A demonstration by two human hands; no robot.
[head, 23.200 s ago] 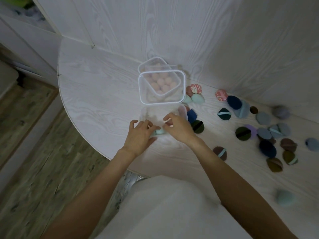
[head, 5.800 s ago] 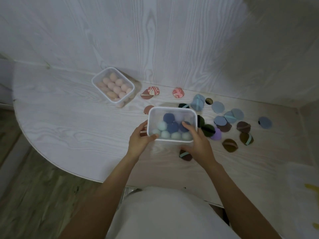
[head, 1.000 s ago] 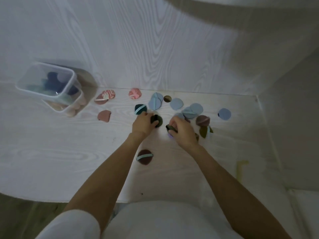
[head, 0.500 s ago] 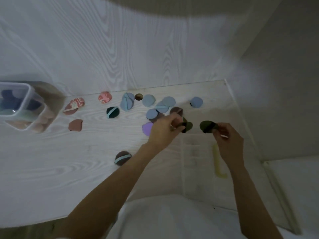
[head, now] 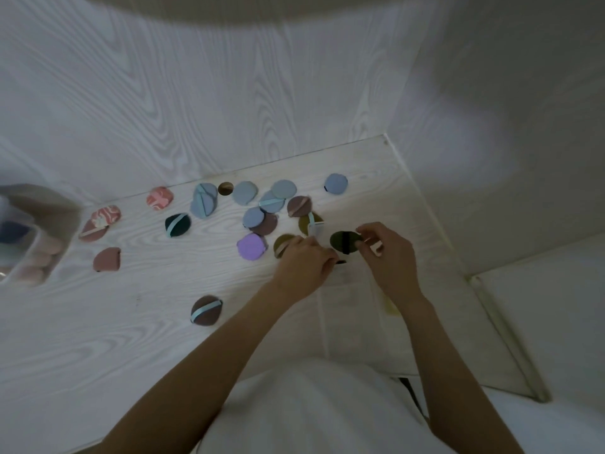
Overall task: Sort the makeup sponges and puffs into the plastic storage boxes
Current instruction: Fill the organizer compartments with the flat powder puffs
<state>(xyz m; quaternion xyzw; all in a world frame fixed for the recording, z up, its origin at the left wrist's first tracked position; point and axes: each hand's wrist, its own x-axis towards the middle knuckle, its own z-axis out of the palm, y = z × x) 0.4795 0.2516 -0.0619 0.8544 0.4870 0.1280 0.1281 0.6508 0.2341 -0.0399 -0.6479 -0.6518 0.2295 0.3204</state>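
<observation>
White woodgrain tabletop (head: 98, 322) carries loose puffs. My right hand (head: 389, 257) pinches the dark olive puff (head: 344, 242) by its right edge, strap running fingerward-away. My left hand (head: 304, 263), curled just left, looks clamped on something I can't identify.

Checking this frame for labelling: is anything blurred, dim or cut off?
Head view: dim overall; storage boxes smeared and cropped at the left edge; wide-angle bend in the table edge; dark puff in the right hand stays readable.

The stacked plastic boxes (head: 23, 244) at the table's left edge are blurred and cut off by the frame. The left hand (head: 306, 267) covers part of an olive puff (head: 282, 243), and whatever its curled fingers hold cannot be made out.
</observation>
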